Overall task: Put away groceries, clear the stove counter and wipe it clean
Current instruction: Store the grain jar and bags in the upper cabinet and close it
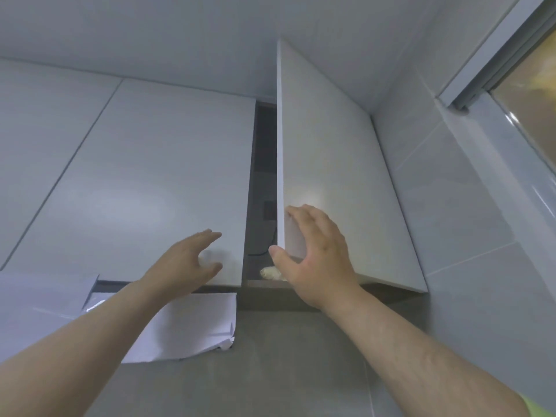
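Entry: right cabinet door point(337, 161), ajar. Right grip point(316, 254) holds its lower free corner, thumb behind the edge. Left grip point(192, 260) is wide and empty, near the shut left door point(150, 176). Pale item point(270, 273), unidentifiable, lies inside at the shelf's front edge. Recommended: swing the door fully wide, clear of the head.

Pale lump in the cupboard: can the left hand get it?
Probably not for the left hand. The door is only ajar, and the right hand holding its edge partly covers the pale lump.
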Tool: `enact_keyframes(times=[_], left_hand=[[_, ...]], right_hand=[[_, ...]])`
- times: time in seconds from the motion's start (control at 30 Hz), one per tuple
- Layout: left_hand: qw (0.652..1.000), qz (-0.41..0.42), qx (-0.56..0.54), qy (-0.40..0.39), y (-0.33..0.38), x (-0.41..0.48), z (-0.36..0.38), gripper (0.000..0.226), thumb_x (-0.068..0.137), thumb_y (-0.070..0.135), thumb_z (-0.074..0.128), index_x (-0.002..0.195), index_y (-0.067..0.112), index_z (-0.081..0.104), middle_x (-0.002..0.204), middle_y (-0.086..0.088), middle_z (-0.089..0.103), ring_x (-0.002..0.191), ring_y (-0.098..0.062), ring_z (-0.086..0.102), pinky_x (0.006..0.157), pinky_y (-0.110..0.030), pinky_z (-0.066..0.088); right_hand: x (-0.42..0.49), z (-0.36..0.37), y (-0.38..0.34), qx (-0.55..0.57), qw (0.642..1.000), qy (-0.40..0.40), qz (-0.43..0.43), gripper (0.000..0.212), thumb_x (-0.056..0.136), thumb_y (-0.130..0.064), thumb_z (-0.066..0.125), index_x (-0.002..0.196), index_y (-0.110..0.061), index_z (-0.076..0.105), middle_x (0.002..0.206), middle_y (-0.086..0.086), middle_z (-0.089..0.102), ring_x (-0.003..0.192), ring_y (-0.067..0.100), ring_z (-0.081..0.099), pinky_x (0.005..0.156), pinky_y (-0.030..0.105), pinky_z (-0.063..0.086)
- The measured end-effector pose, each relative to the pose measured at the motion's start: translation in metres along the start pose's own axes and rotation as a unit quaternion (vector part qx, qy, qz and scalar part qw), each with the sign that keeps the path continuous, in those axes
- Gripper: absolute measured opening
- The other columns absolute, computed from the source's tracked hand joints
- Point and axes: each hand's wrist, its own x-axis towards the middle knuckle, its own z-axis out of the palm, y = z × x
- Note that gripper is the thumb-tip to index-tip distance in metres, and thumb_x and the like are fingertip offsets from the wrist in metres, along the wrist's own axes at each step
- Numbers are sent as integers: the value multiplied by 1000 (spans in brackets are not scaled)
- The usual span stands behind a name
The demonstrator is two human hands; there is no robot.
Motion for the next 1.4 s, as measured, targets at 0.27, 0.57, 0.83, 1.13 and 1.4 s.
enact_keyframes(times=[0.27, 0.57, 0.83, 1.13, 1.4], left_hand=[[984, 116, 133, -6, -28, 20, 25, 55, 68, 59, 49, 114, 28, 57, 109, 11, 46, 101, -14, 40, 88, -32, 39], [983, 116, 134, 42, -37, 26, 30, 53, 65, 54, 58, 113, 30, 58, 107, 11, 45, 96, -11, 40, 86, -30, 36], [986, 77, 134, 69, -38, 25, 32, 68, 58, 63, 55, 119, 33, 54, 110, 11, 41, 96, -9, 33, 87, -28, 31], [991, 61, 100, 66, -36, 23, 31, 81, 49, 70, 49, 120, 31, 60, 119, 4, 46, 102, -9, 33, 86, -25, 26], [994, 49, 79, 54, -29, 19, 29, 75, 56, 57, 56, 124, 25, 59, 134, -5, 45, 111, -9, 20, 89, -23, 18]], right_hand=[[4, 45, 14, -43, 998, -34, -12, 75, 79, -67, 43, 147, -36, 30, 154, -9, 21, 142, 11, 12, 112, 24, 8], [18, 72, 53, -40, 995, -85, -14, 48, 94, -49, 49, 141, -46, 39, 153, -15, 24, 141, 8, 13, 112, 23, 8], [16, 106, 65, -28, 998, -62, 17, 53, 89, -51, 56, 139, -36, 45, 153, -14, 28, 142, 12, 16, 113, 22, 5], [15, 127, 78, -17, 998, -55, 17, 45, 88, -46, 61, 130, -30, 56, 153, -12, 32, 143, 10, 21, 112, 18, -1], [14, 137, 85, -39, 998, -41, 3, 44, 88, -46, 61, 129, -30, 58, 152, -11, 35, 142, 11, 26, 114, 21, 1]])
